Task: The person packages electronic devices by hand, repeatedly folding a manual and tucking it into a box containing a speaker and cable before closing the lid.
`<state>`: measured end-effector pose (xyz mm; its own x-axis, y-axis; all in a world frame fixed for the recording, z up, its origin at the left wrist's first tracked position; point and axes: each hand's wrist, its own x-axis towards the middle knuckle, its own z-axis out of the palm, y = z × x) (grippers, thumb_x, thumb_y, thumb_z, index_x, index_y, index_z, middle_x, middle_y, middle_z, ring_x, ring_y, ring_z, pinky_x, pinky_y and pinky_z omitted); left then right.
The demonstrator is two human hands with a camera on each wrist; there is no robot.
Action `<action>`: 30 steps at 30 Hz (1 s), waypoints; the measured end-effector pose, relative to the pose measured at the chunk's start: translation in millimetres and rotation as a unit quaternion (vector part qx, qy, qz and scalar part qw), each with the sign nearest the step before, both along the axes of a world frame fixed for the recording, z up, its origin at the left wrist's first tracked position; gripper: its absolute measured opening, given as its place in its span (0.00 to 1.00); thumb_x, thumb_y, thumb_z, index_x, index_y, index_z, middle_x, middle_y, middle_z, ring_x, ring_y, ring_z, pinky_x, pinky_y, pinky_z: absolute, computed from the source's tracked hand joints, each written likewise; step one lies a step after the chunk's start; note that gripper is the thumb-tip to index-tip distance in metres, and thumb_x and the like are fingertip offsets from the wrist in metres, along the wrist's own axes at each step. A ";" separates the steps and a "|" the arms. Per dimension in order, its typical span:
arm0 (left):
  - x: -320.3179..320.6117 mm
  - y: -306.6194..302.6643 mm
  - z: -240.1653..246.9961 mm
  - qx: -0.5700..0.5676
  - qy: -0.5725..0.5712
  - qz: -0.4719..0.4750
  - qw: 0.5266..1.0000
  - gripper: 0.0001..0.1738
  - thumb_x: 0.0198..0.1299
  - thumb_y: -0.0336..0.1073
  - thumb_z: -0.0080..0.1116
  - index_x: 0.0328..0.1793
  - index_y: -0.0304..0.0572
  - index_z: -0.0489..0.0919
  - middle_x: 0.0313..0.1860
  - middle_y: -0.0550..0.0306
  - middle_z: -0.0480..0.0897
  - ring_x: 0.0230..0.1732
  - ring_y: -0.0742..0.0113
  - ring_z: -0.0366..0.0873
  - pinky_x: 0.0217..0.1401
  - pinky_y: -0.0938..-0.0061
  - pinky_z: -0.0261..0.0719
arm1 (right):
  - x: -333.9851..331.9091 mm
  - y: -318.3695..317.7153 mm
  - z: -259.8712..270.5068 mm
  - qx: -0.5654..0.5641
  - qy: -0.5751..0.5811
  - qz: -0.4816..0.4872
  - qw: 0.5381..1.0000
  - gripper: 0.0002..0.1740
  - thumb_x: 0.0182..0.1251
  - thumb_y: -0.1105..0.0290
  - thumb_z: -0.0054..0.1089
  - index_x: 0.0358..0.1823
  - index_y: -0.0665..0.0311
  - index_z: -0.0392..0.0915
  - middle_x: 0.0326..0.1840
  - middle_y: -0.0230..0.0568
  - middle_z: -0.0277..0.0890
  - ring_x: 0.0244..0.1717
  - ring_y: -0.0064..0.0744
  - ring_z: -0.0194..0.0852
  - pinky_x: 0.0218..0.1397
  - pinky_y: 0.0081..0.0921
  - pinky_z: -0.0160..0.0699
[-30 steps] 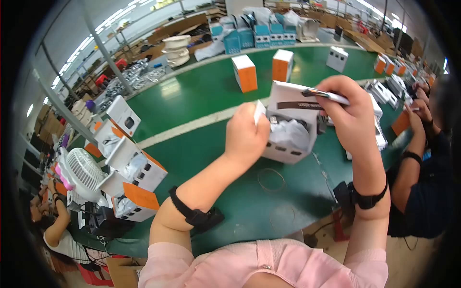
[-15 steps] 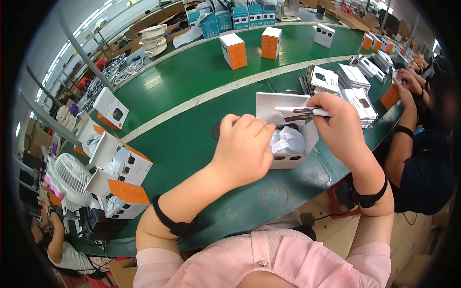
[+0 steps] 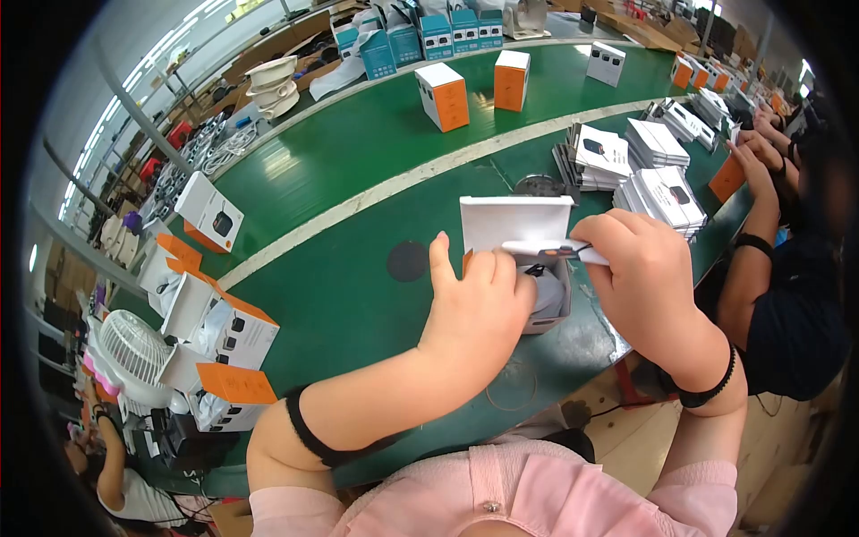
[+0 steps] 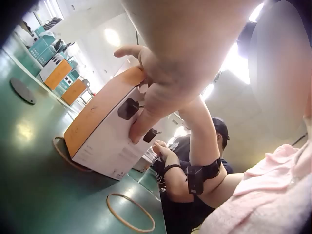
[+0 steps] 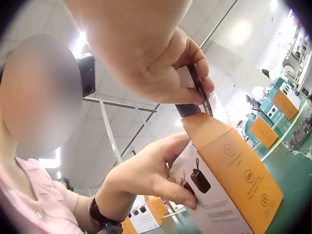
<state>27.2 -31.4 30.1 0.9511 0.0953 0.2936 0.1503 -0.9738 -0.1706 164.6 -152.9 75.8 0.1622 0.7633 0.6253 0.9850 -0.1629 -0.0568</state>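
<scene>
The box (image 3: 517, 222) stands on the green table (image 3: 358, 295) right in front of the person, with its white lid flap upright. The left hand (image 3: 479, 304) grips its near side: thumb up at the open edge, fingers curled down over the printed face. The right hand (image 3: 649, 286) pinches a thin leaflet (image 3: 546, 252) between thumb and fingertips and holds it over the opening, where something wrapped in pale plastic lies inside.

The box looks like light folding card, white with orange panels. It is probably stiff along the folds but easy to dent in the middle of a wall. The best hold is likely low on two opposite sides near the corners, not the flap (which would simply bend). The leaflet is likely limp and smooth, so a pinch near one short edge should keep it straight.

In the right wrist view, the white face of the box shows a picture of a small dark device with a loop. The orange side carries three round symbols. The lines of print beneath the picture are too small to read, as is the writing on the leaflet's dark band. No brand name can be made out.

A rubber band (image 4: 130, 212) lies on the table near the box, and stacks of leaflets (image 3: 667, 192) sit beyond the right hand.
</scene>
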 end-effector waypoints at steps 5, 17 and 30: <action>-3.6 -3.8 -12.9 0.017 -0.083 -0.067 0.994 0.11 0.42 0.38 0.62 0.32 0.47 0.76 0.38 0.57 0.75 0.38 0.65 0.70 0.58 0.38 0.62 | -1.5 0.0 8.1 0.000 0.018 0.018 1.000 0.11 0.41 0.81 0.59 0.30 0.63 0.72 0.22 0.41 0.71 0.25 0.44 0.72 0.27 0.35 0.70; 2.3 -4.0 -24.7 0.028 -0.207 -0.111 0.972 0.04 0.39 0.32 0.56 0.22 0.42 0.76 0.17 0.60 0.62 0.26 0.63 0.63 0.59 0.32 0.64 | -11.9 23.5 6.8 -0.170 -0.132 0.080 0.973 0.07 0.40 0.71 0.61 0.22 0.60 0.72 0.20 0.35 0.69 0.25 0.32 0.73 0.28 0.27 0.68; -2.6 -15.1 -28.1 0.024 -0.210 -0.093 0.973 0.05 0.39 0.31 0.55 0.23 0.40 0.78 0.18 0.57 0.63 0.27 0.61 0.61 0.58 0.30 0.64 | -19.7 12.5 20.5 -0.231 -0.250 0.065 0.938 0.04 0.40 0.68 0.58 0.16 0.58 0.75 0.18 0.32 0.67 0.27 0.31 0.64 0.28 0.26 0.59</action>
